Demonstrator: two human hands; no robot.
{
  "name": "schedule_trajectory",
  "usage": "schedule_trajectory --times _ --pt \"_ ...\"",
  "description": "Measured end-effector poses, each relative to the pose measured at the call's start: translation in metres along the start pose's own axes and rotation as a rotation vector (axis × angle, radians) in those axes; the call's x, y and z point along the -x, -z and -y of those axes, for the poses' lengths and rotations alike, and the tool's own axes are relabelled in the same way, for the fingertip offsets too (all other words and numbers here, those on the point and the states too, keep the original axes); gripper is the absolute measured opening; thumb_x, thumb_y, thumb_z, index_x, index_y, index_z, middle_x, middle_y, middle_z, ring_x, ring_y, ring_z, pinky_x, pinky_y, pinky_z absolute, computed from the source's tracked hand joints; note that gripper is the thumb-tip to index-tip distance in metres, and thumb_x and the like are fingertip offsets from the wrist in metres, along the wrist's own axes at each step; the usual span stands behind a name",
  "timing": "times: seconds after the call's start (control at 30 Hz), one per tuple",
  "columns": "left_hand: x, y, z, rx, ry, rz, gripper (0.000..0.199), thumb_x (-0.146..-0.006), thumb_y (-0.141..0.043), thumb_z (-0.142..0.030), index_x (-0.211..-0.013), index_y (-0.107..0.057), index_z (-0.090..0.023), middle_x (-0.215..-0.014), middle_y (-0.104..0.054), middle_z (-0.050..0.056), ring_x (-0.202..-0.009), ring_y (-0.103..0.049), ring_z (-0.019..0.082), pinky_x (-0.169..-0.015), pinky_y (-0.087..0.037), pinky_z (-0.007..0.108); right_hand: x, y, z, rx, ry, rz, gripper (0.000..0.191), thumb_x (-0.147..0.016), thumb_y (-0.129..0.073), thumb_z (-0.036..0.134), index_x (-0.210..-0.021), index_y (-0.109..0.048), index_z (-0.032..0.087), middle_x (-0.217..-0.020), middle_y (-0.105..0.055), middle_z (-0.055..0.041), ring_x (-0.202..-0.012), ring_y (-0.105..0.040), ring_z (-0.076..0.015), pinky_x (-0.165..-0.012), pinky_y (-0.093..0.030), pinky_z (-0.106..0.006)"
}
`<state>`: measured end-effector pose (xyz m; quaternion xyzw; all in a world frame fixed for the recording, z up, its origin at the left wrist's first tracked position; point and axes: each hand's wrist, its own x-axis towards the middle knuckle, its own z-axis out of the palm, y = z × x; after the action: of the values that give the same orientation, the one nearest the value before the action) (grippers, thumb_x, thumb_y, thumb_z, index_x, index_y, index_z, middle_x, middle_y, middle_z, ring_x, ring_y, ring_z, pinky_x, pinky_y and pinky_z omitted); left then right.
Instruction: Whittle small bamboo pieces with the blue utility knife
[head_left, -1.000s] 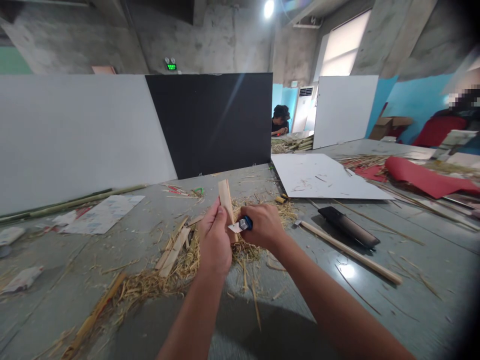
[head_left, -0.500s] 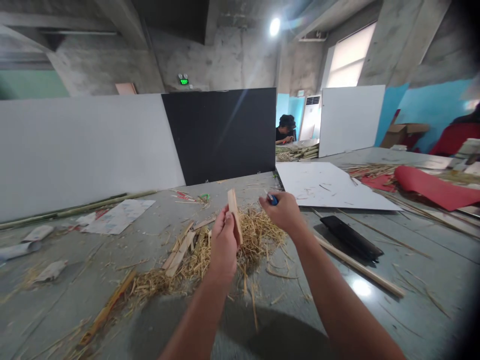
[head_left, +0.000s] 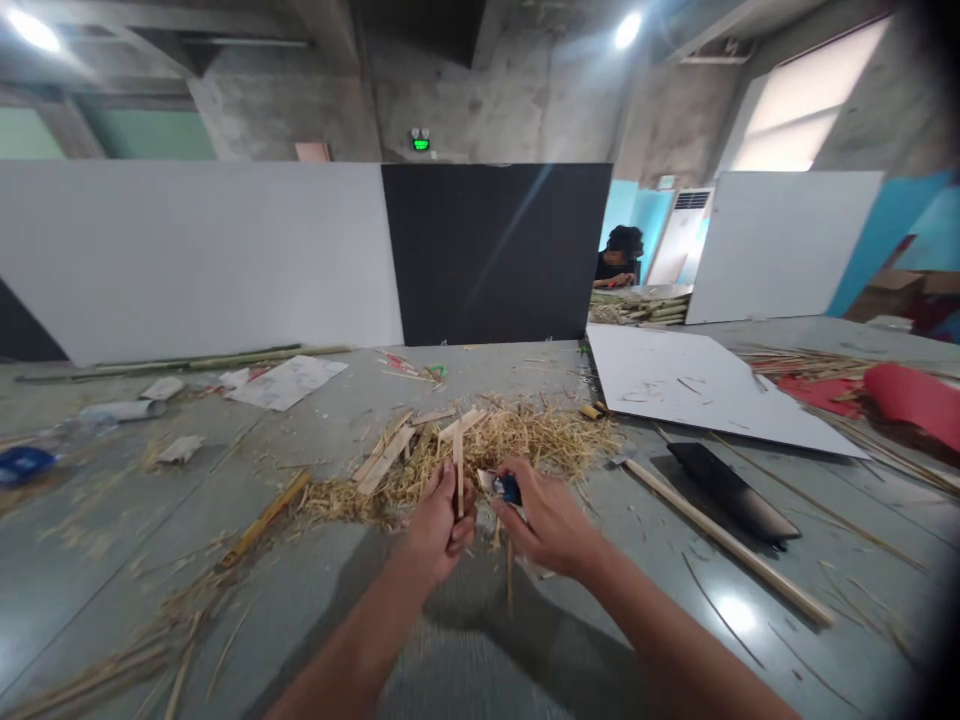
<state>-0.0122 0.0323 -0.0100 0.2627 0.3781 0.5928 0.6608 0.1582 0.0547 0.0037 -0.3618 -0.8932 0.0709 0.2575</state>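
My left hand [head_left: 442, 515] is closed round a narrow flat wooden strip [head_left: 460, 460], which stands nearly upright and shows its thin edge. In my right hand [head_left: 544, 515] is a small blue tool [head_left: 508, 488] with a pale tip pointing at the strip; its exact kind is too blurred to tell. A small gap shows between the tool and the strip. Beyond both hands lies a heap of straw-coloured shavings [head_left: 551, 432]. Several pale wooden strips [head_left: 386, 460] rest on the heap's left side.
A long-handled hammer-like tool [head_left: 727, 540] and a black pouch [head_left: 731, 490] lie to the right. A yellow bamboo piece [head_left: 262, 522] is on the left. White board [head_left: 675, 385] lies behind at right; a black panel [head_left: 499, 255] stands ahead. A person [head_left: 622, 260] sits beyond.
My hands have come lower and closer together. The strip has turned edge-on, and the blue tool has moved down beside it. My view has swung to the left.
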Motion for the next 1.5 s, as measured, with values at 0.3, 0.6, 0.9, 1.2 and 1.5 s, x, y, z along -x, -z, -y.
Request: schedule_trajectory --times 0.3,0.6,0.9,1.2,1.5 --pt "-0.003 0.024 0.036 -0.058 -0.075 -0.105 0.038 -0.073 -0.070 -0.053 -0.080 -0.050 -0.022 -0.046 -0.042 -0.011 -0.027 -0.028 0.005 -0.027 -0.015 0.016 0.013 -0.024 -0.006 0.078 0.165 0.190 0.030 -0.098 -0.039 0.037 -0.118 -0.050 0.018 -0.108 -0.062 -0.0110 -0.095 -0.059 -0.0231 -0.075 -0.041 -0.034" --pt "-0.001 0.025 0.032 -0.184 -0.154 0.004 0.040 -0.080 -0.063 -0.055 -0.094 -0.059 -0.018 -0.051 -0.043 -0.009 -0.032 -0.029 0.005 -0.027 -0.022 0.017 0.016 -0.036 -0.003 0.139 0.189 0.244 0.041 -0.101 -0.026 0.045 -0.105 -0.054 0.016 -0.091 -0.063 -0.0093 -0.077 -0.058 -0.0200 -0.065 -0.033 -0.032" --pt "0.008 0.018 0.035 -0.163 -0.127 0.024 0.036 -0.083 -0.060 -0.054 -0.094 -0.060 -0.020 -0.054 -0.046 -0.008 -0.032 -0.037 0.006 -0.026 -0.029 0.016 0.019 -0.034 0.002 0.155 0.212 0.246 0.034 -0.100 -0.028 0.041 -0.105 -0.052 0.017 -0.090 -0.065 -0.0083 -0.073 -0.057 -0.0193 -0.063 -0.029 -0.032" --pt "0.011 0.020 0.032 -0.199 -0.089 0.044 0.029 -0.089 -0.053 -0.051 -0.095 -0.057 -0.023 -0.050 -0.044 -0.009 -0.026 -0.028 0.004 -0.022 -0.022 0.015 0.021 -0.033 0.006 0.132 0.210 0.248 0.037 -0.100 -0.025 0.043 -0.099 -0.050 0.016 -0.080 -0.062 -0.0058 -0.063 -0.053 -0.0176 -0.058 -0.024 -0.032" --pt "0.011 0.020 0.034 -0.262 -0.156 0.047 0.033 -0.091 -0.049 -0.053 -0.097 -0.056 -0.021 -0.047 -0.042 -0.009 -0.026 -0.028 0.005 -0.023 -0.022 0.016 0.023 -0.036 0.007 0.099 0.199 0.243 0.039 -0.100 -0.023 0.046 -0.095 -0.049 0.017 -0.076 -0.060 -0.0046 -0.062 -0.052 -0.0169 -0.057 -0.022 -0.031"
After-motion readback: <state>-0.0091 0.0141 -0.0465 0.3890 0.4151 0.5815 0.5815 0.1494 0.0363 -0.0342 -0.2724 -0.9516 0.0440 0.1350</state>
